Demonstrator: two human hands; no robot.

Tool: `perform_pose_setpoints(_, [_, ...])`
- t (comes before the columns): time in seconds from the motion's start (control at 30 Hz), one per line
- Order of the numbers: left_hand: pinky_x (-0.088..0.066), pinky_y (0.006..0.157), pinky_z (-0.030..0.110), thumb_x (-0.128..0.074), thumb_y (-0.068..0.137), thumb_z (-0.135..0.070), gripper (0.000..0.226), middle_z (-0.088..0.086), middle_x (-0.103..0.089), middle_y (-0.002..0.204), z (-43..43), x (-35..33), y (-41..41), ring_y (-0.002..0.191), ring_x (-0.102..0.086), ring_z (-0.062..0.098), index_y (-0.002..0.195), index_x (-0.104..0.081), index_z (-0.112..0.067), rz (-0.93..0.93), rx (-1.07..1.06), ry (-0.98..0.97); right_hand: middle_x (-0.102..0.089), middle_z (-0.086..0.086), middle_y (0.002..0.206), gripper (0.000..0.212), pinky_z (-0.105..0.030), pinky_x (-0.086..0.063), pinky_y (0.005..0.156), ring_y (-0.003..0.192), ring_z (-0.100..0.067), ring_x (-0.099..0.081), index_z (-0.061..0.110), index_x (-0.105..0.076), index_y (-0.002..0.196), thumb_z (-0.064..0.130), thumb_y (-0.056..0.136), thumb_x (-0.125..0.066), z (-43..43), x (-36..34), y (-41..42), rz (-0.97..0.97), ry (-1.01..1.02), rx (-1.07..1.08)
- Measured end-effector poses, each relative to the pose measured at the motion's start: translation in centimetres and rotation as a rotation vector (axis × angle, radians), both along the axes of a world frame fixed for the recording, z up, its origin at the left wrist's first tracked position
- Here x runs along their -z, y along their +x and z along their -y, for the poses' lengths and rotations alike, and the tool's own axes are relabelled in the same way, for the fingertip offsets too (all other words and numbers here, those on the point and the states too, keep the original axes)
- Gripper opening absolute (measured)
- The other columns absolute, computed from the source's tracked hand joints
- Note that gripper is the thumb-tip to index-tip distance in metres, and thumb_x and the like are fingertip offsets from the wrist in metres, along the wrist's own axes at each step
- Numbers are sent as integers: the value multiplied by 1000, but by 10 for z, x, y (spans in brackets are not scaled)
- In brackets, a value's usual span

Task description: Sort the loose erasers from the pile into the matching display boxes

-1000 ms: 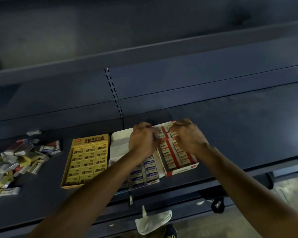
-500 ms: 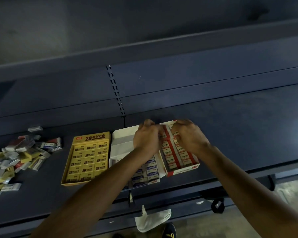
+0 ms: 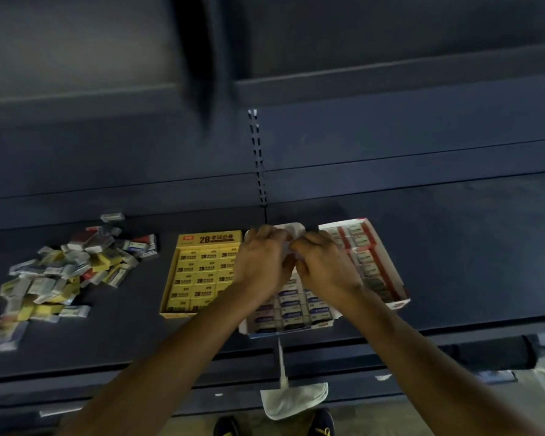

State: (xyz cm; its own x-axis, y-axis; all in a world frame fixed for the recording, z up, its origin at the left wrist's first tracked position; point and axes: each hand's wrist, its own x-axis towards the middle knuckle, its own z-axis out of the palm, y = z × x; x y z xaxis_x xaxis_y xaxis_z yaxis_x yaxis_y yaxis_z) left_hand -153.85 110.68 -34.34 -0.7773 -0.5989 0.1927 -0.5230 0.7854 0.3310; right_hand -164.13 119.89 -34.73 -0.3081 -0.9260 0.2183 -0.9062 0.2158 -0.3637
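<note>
Both hands were recorded over the far end of the white display box [image 3: 291,329] at frame centre, on the dark shelf [image 3: 469,262]. Blue-labelled erasers [image 3: 291,305] were packed in rows at its near end. The left hand [image 3: 263,265] and the right hand [image 3: 326,267] were seen from the back, fingers curled downward and fingertips nearly met. Whether an eraser was pinched between them could not be told, as the undersides were hidden. The step was judged to be seating or squaring erasers in the far part of this box. The yellow 2B box [image 3: 208,238], just left, appeared full; the red box [image 3: 397,302] lay just right. The pile of loose erasers [image 3: 60,272] was noted at frame left, well apart from the boxes and largely unsorted. For the next move, a reach left to the pile was judged necessary, with an eraser chosen by wrapper colour and laid flat in line with its rows.
</note>
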Motion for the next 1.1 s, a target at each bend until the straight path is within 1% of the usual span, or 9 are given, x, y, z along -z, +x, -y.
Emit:
perform_pose_setpoints(0.13, [-44, 84, 34, -60, 84, -29, 35, 4, -58, 116, 19, -2, 38, 107, -50, 25, 118, -59, -18, 60, -44, -80, -62, -11, 112, 25, -38, -47, 86, 107, -30, -54, 8, -63, 109, 10, 85, -57, 24, 4, 34, 2, 5, -40])
perform_pose_setpoints(0.23, [-44, 84, 38, -59, 84, -30, 39, 5, -57, 119, 34, -5, 67, 109, -50, 28, 120, -57, -18, 108, -87, -117, -56, -8, 121, 32, -38, -45, 92, 115, -27, -47, 11, -57, 119, 17, 89, -52, 44, 2, 59, -19, 59, -50])
perform_pose_setpoints(0.37, [-43, 88, 41, -60, 82, -27, 45, 5, -51, 125, 52, -6, 106, 114, -46, 30, 125, -53, -16, 169, -137, -117, -51, -5, 125, 31, -36, -43, 91, 118, -24, -41, 15, -55, 119, 19, 89, -52, 70, -2, 89, -15, 122, -91])
perform_pose_setpoints(0.5, [-41, 94, 40, -59, 83, -27, 45, 7, -52, 125, 71, -4, 143, 117, -45, 30, 125, -53, -13, 221, -200, -125, -52, -8, 125, 31, -38, -41, 97, 122, -28, -41, 12, -58, 117, 15, 86, -54, 94, -2, 120, -15, 86, -141])
perform_pose_setpoints(0.7, [-51, 68, 41, -75, 70, -21, 36, 14, -65, 99, 106, 1, 197, 93, -60, 37, 104, -68, -10, 244, -294, -152, -51, -4, 126, 35, -30, -32, 100, 121, -22, -39, 16, -53, 126, 20, 92, -49, 129, 4, 161, -20, 129, -222])
perform_pose_setpoints(0.8, [-50, 70, 38, -66, 81, -19, 32, 15, -65, 103, 119, -2, 219, 95, -61, 36, 112, -64, -13, 236, -344, -121, -51, -2, 126, 33, -28, -31, 100, 120, -20, -42, 17, -55, 125, 21, 92, -50, 148, 7, 174, -10, 135, -214])
perform_pose_setpoints(0.9, [-48, 72, 36, -50, 93, -28, 26, 13, -67, 103, 128, 1, 232, 95, -63, 32, 112, -60, -14, 295, -392, -89, -55, -4, 121, 29, -29, -33, 97, 114, -21, -47, 16, -58, 119, 20, 92, -48, 168, 8, 179, -29, 128, -172])
perform_pose_setpoints(1.03, [-49, 72, 30, -42, 97, -39, 32, 6, -69, 102, 133, 9, 235, 93, -66, 23, 108, -61, -16, 435, -383, -158, -58, -6, 117, 29, -32, -40, 89, 110, -25, -49, 13, -59, 119, 13, 91, -48, 193, 4, 182, -53, 106, -98])
perform_pose_setpoints(1.1, [-49, 70, 28, -38, 99, -43, 37, 5, -69, 101, 136, 9, 234, 92, -66, 22, 106, -62, -15, 478, -387, -185, -59, -8, 117, 32, -34, -43, 90, 111, -26, -49, 11, -58, 121, 10, 90, -50, 205, 3, 185, -24, 119, -105])
